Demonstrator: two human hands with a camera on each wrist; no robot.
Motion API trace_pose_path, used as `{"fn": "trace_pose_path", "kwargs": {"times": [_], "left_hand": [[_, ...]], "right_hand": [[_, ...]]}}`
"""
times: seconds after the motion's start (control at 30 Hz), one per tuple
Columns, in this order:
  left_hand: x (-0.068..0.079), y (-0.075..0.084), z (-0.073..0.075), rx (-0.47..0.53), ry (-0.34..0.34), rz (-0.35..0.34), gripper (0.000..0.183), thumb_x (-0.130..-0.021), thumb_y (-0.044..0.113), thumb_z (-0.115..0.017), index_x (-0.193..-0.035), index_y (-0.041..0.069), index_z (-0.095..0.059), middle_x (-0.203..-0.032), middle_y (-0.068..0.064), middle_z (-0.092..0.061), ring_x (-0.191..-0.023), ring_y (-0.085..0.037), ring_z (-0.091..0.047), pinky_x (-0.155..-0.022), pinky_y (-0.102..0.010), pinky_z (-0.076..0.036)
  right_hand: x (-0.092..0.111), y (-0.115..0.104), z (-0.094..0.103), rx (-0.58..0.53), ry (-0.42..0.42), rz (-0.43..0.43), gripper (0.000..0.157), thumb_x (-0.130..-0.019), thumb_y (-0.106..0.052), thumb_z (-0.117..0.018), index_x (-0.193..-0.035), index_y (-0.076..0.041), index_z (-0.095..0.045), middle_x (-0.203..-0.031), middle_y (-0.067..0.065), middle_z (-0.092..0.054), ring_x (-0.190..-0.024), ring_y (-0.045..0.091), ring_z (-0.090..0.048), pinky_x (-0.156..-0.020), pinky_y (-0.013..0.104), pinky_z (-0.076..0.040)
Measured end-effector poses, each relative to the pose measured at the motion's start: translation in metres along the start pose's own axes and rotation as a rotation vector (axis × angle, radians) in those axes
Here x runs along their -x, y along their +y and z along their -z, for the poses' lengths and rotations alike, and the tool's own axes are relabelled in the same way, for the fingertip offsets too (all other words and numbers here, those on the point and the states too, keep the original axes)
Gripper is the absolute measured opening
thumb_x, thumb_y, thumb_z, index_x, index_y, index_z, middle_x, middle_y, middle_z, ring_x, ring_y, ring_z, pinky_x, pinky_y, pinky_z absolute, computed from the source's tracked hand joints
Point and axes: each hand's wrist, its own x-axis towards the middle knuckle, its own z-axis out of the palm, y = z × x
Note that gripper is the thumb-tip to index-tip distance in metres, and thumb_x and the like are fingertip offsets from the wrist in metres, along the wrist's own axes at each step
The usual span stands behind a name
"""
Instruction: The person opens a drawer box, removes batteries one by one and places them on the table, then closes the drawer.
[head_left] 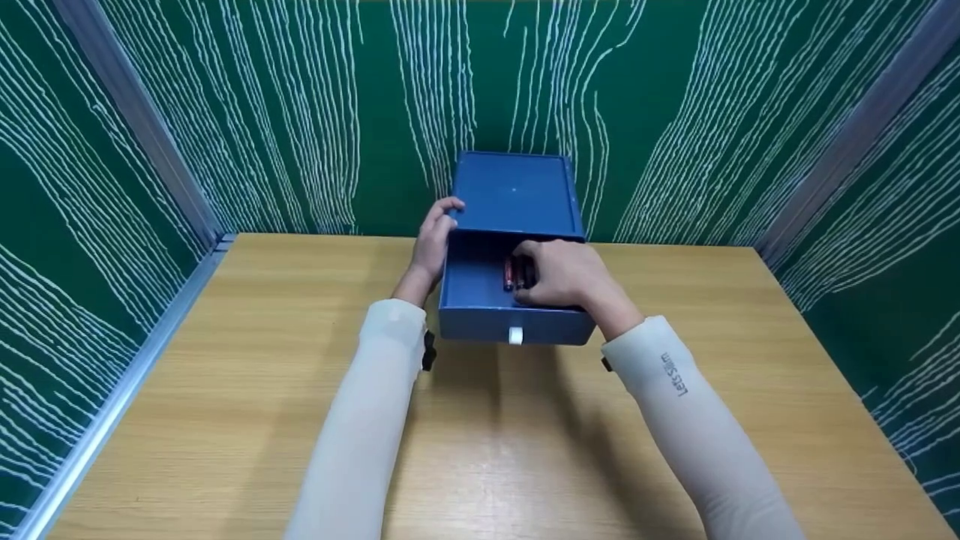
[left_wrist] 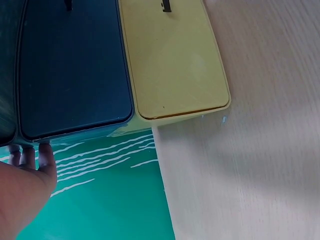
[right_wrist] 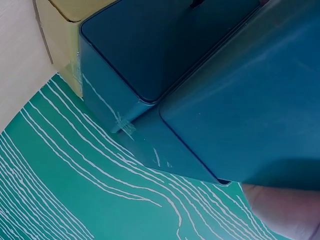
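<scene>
A blue drawer cabinet (head_left: 516, 184) stands at the back of the table, its top drawer (head_left: 476, 322) pulled out toward me. My left hand (head_left: 431, 244) rests against the cabinet's left side, with fingertips at the top edge; in the left wrist view its fingers (left_wrist: 47, 157) touch the side wall. My right hand (head_left: 562, 274) reaches down into the drawer, fingers curled round small red-and-dark batteries (head_left: 510, 274). Part of them is hidden under the hand. The right wrist view catches only a fingertip (right_wrist: 285, 207) below the drawer's edge, not the batteries.
Below the pulled-out drawer are a shut dark blue drawer (left_wrist: 75, 70) and a shut yellow drawer (left_wrist: 175, 60). A white pull tab (head_left: 515, 335) marks the top drawer's front. Behind the wooden table (head_left: 300, 337) rises a green wall (head_left: 375, 112) with white lines.
</scene>
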Motion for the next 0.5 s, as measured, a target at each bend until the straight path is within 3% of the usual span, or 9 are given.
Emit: {"fn": "trace_pose_path", "kwargs": {"times": [0.5], "left_hand": [[0.0003,0.0002,0.0002,-0.003,0.007,-0.010,0.033,-0.082,0.000,-0.030,-0.111,-0.006,-0.046,-0.123,-0.015,-0.041,-0.111,-0.019,-0.036,-0.093,-0.024,-0.025]], "right_hand": [[-0.0015,0.0002,-0.0023,0.050,-0.027,0.001,0.059,-0.066,-0.055,-0.061,-0.113,-0.021,-0.055,-0.097,0.001,-0.062,-0.083,0.020,-0.054,-0.078,0.042,-0.043]]}}
